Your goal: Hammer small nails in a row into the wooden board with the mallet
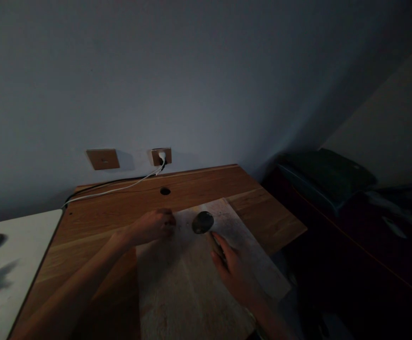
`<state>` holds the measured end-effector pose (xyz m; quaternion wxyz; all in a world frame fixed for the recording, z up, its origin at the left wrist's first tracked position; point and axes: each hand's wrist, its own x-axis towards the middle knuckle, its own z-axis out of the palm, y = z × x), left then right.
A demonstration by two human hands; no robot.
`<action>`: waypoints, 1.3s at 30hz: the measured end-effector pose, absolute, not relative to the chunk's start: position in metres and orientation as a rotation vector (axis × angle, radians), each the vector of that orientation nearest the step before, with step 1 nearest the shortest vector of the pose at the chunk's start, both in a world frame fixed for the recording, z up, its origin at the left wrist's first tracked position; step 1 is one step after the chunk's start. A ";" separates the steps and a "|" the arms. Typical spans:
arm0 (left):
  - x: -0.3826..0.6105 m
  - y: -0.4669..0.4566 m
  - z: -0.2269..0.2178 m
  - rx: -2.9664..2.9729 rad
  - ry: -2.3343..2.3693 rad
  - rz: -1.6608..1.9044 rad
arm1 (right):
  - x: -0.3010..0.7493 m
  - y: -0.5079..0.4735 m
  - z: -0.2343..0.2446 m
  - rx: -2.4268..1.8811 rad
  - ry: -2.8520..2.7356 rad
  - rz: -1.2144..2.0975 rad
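Observation:
My right hand (232, 269) is closed round the handle of a tool with a dark oval head (203, 222). The dim light hides its exact kind; it looks like a large spoon or a hand lens. That head lies on or just over a pale, worn-looking board (188, 288). At the board's far left corner is my left hand (156, 224), its fingers curled in. Whether it grips the board's edge or something small cannot be made out.
The board rests on a wooden desk (258, 217) against the wall. A white cable (121, 190) runs from a wall socket (162, 156) along the desk's back. A white surface (25, 250) adjoins on the left. Dark fabric-like items (326, 174) lie at right.

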<state>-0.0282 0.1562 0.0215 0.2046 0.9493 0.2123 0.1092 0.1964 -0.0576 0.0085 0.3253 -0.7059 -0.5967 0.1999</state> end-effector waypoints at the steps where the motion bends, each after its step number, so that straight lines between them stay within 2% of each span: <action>1: -0.028 0.156 0.023 2.662 0.603 0.300 | 0.190 -0.055 0.013 -1.834 -1.593 0.540; 8: -0.031 0.155 0.018 2.752 0.614 0.233 | 0.161 -0.034 0.032 -1.769 -1.729 0.543; 17: -0.039 0.163 0.010 2.712 0.701 0.241 | 0.139 -0.019 0.025 -1.798 -1.834 0.513; 25: -0.030 0.156 0.012 2.840 0.733 0.202 | 0.162 -0.031 0.029 -1.805 -1.729 0.565; 28: -0.018 0.138 0.024 2.950 0.745 0.204 | 0.193 -0.050 0.023 -1.849 -1.586 0.556; 32: 0.013 0.092 0.032 3.058 0.469 0.277 | 0.232 -0.075 0.001 -1.911 -1.502 0.559; 35: 0.046 0.052 0.022 3.103 0.260 0.327 | 0.246 -0.084 -0.020 -1.888 -1.493 0.481; 39: 0.082 0.013 0.003 3.177 0.357 0.314 | 0.251 -0.086 -0.035 -1.852 -1.490 0.447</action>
